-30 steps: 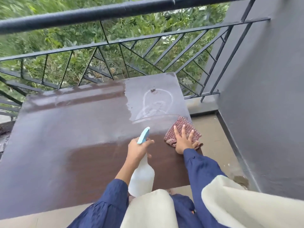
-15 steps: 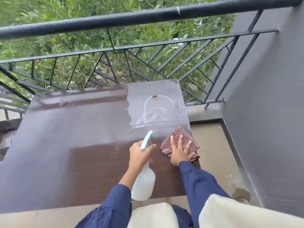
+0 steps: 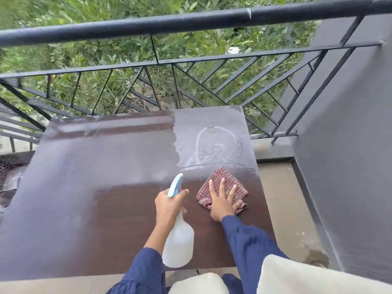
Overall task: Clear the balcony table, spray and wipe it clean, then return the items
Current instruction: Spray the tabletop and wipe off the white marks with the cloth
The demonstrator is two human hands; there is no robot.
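A dark brown balcony table (image 3: 89, 187) fills the middle of the view, bare except for the cloth. My left hand (image 3: 168, 205) grips the neck of a white spray bottle (image 3: 179, 246) with a light blue nozzle, held above the table's near edge. My right hand (image 3: 221, 201) presses flat, fingers spread, on a red checked cloth (image 3: 227, 183) on the table's right side. Just beyond the cloth lies a whitish ring-shaped stain (image 3: 214, 145) on a dull patch.
A black metal railing (image 3: 191, 22) runs behind the table, with green foliage beyond. A grey wall (image 3: 343, 145) stands to the right, tiled floor (image 3: 282, 198) between it and the table. A dark woven seat (image 3: 10, 164) shows at far left.
My right hand and the cloth have slid slightly left and nearer on the table. My left hand still holds the bottle. The view has tilted up a little.
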